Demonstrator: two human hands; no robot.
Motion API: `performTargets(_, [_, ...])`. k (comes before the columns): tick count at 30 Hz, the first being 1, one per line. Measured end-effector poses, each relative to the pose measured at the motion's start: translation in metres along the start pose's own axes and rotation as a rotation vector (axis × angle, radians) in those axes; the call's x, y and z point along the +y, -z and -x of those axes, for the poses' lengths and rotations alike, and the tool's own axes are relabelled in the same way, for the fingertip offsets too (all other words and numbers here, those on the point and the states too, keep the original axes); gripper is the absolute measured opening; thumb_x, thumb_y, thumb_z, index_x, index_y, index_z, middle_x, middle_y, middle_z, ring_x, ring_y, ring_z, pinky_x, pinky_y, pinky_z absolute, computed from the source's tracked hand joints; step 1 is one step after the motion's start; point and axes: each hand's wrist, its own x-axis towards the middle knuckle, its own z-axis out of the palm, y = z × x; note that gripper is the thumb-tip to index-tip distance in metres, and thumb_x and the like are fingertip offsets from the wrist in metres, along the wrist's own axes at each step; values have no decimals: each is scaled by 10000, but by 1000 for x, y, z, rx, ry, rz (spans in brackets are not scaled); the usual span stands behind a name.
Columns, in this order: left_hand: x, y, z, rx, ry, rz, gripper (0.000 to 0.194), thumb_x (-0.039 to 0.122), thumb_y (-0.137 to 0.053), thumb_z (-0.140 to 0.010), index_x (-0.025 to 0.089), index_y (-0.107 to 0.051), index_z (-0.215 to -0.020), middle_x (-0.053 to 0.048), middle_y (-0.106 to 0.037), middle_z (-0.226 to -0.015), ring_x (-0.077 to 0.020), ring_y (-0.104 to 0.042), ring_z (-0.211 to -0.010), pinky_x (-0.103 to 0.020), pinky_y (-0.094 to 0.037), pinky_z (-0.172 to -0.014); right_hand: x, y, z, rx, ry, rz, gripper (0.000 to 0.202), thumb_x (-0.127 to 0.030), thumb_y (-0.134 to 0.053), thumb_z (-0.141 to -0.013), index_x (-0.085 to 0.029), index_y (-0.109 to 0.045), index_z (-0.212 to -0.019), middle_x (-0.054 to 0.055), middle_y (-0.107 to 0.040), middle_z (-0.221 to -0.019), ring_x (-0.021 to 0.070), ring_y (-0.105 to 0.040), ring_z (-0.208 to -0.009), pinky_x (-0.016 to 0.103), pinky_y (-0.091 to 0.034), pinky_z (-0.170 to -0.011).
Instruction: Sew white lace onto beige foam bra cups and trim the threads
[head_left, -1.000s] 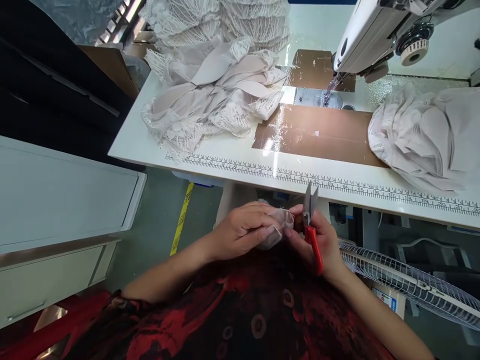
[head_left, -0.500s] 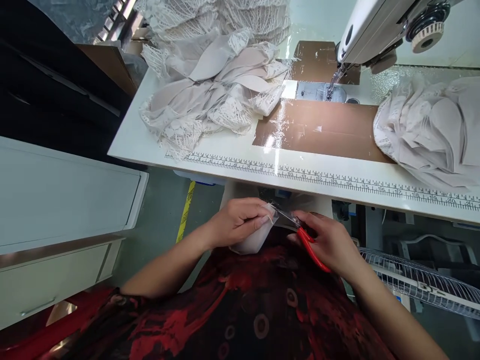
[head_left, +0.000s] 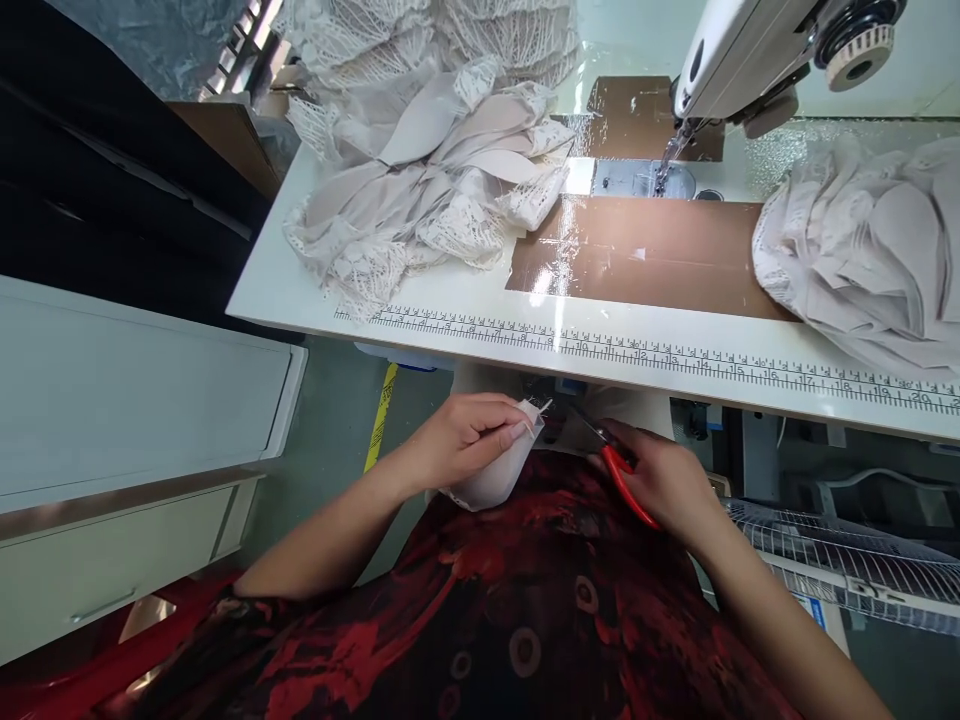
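Between the thumb and fingers of my left hand (head_left: 480, 440) is a pale piece of fabric (head_left: 498, 480), held above my lap. Its tip pokes up past my fingers, with a short thin end sticking out. My right hand (head_left: 660, 478) is closed around red-handled scissors (head_left: 624, 486). Their dark blades point up and left toward the fabric tip, a small gap apart from it. My right fingers partly cover the handles.
A white table with a printed ruler edge (head_left: 570, 345) lies ahead. On it are a heap of lace-trimmed pieces (head_left: 442, 165), a sewing machine (head_left: 731, 65), brown cardboard (head_left: 637, 255) and another fabric pile (head_left: 870, 250). A wire rack (head_left: 840, 560) stands at lower right.
The scissor blades have drawn back to the right, away from the fabric tip. My left hand has shifted slightly left with the fabric.
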Motion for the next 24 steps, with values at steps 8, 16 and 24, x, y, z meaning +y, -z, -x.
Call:
performTargets(8, [-3,-2,-2,24,-61,32,202,187,-496,-949,139,-690,-982,-96,-690,-981,-161,-645,-936,-241,-493,-850,3,5,12,-171,104,-468,429,-444,-664,-828,-212,-648,-1189,51,-738,-1057,238,-691,-939,302,-535,-791])
performTargets(16, [-2,-8,-2,49,-168,102,177,128,-549,-916,139,-703,-1002,-98,-708,-992,-164,-662,-973,-231,-516,-873,-13,7,5,-280,180,-672,409,-385,-686,-831,-230,-621,-1204,10,-702,-1026,200,-644,-939,263,-496,-820])
performTargets(24, [-1,-13,-4,40,-203,139,196,130,-547,-910,118,-707,-1024,-108,-705,-940,-148,-667,-863,-212,-527,-779,-20,11,-1,-175,269,-511,448,-408,-713,-801,-240,-606,-1203,44,-689,-1089,212,-641,-971,297,-478,-855])
